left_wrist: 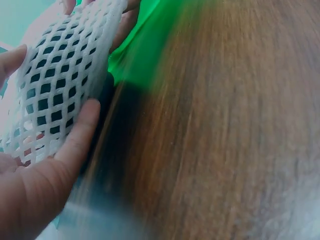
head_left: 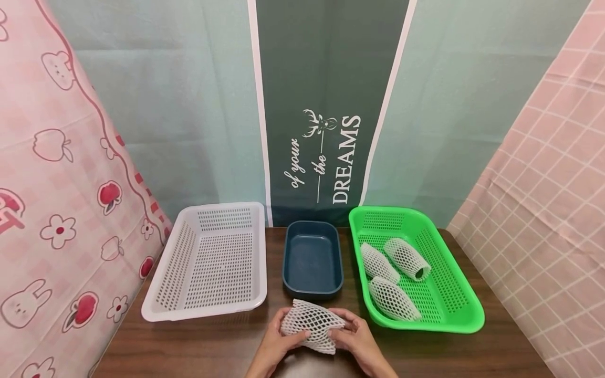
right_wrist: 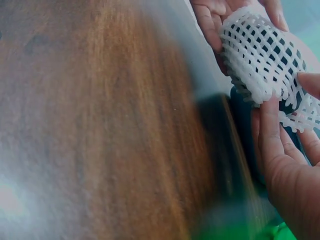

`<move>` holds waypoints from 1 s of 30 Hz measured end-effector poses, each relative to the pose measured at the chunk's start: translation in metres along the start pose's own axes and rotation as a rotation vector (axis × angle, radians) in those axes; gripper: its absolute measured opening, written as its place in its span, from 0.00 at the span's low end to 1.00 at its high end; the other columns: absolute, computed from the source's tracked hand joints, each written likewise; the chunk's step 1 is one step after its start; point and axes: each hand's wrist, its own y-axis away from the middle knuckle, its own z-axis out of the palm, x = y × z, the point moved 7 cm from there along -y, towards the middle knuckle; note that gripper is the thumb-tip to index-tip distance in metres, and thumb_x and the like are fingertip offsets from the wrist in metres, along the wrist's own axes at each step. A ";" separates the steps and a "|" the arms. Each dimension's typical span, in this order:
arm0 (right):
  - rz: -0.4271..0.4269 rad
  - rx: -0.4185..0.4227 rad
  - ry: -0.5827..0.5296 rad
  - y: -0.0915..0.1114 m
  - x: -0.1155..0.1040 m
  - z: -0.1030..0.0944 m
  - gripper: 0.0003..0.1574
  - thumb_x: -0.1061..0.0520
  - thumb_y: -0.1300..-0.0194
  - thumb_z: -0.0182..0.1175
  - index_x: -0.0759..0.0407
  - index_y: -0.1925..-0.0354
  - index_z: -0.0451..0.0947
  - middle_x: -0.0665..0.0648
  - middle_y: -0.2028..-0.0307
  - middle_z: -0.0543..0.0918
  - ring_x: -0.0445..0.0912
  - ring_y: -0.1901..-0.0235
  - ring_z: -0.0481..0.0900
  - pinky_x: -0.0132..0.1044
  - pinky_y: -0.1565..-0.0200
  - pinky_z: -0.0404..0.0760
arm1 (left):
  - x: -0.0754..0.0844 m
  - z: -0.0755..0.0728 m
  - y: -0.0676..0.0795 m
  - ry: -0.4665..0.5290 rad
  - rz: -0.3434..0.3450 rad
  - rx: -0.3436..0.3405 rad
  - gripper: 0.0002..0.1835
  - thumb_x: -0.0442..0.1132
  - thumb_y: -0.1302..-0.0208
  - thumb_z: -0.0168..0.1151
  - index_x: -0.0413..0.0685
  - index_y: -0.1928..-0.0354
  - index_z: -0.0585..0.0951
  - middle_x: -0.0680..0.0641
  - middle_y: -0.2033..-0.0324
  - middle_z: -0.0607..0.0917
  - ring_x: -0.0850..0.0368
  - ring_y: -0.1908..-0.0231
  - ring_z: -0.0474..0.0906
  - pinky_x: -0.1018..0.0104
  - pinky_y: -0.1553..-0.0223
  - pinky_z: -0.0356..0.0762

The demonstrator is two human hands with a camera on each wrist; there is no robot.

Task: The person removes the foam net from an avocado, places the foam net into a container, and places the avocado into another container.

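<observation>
A white foam fruit net [head_left: 314, 326] is held between both hands near the front of the table. My left hand [head_left: 279, 338] grips its left end, thumb on the near side. At the other end, the right hand [head_left: 352, 336] pinches the edge of the net, where the mesh spreads apart. In the left wrist view, dark patches show through the mesh of the foam net [left_wrist: 55, 85]; I cannot tell if anything is inside. The right wrist view has the net [right_wrist: 265, 55] with its loose end by the right fingers. Just beyond the hands stands a dark blue tray [head_left: 313, 290].
To the right, a green basket [head_left: 460, 310] holds several white foam nets [head_left: 394, 299], one showing a dark round opening. A white perforated basket [head_left: 222, 262] stands at the left. Curtains hang behind and on both sides of the brown wooden table [head_left: 189, 346].
</observation>
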 end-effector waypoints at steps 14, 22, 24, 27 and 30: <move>0.027 -0.008 -0.026 -0.001 0.013 -0.001 0.31 0.66 0.40 0.64 0.73 0.40 0.69 0.64 0.56 0.83 0.51 0.59 0.82 0.44 0.61 0.83 | 0.001 -0.005 0.002 -0.129 0.026 -0.005 0.30 0.30 0.46 0.71 0.32 0.43 0.69 0.43 0.58 0.81 0.53 0.58 0.77 0.67 0.59 0.76; 0.030 -0.047 -0.038 0.001 0.010 0.003 0.31 0.71 0.41 0.52 0.74 0.38 0.66 0.61 0.54 0.80 0.47 0.58 0.79 0.41 0.59 0.81 | 0.000 -0.008 0.003 -0.135 0.029 0.007 0.32 0.28 0.47 0.72 0.30 0.42 0.68 0.43 0.56 0.80 0.54 0.56 0.77 0.68 0.59 0.77; 0.045 -0.061 -0.050 0.001 0.009 0.004 0.32 0.71 0.42 0.48 0.73 0.38 0.65 0.60 0.52 0.80 0.47 0.57 0.79 0.42 0.58 0.80 | 0.000 -0.009 0.003 -0.139 0.029 0.009 0.32 0.27 0.48 0.72 0.30 0.42 0.68 0.43 0.56 0.80 0.53 0.56 0.77 0.68 0.59 0.77; 0.075 -0.073 -0.081 0.001 0.009 0.005 0.31 0.68 0.40 0.44 0.71 0.36 0.65 0.59 0.49 0.78 0.47 0.53 0.77 0.44 0.54 0.79 | 0.000 -0.010 0.003 -0.136 0.031 0.003 0.32 0.27 0.48 0.71 0.30 0.42 0.67 0.43 0.56 0.80 0.53 0.57 0.78 0.68 0.60 0.78; 0.098 -0.067 -0.085 0.001 0.009 0.005 0.28 0.63 0.34 0.45 0.69 0.36 0.66 0.59 0.48 0.77 0.47 0.53 0.77 0.45 0.54 0.79 | 0.000 -0.011 0.004 -0.130 0.031 -0.003 0.33 0.27 0.48 0.71 0.30 0.41 0.67 0.43 0.56 0.80 0.53 0.57 0.78 0.67 0.60 0.78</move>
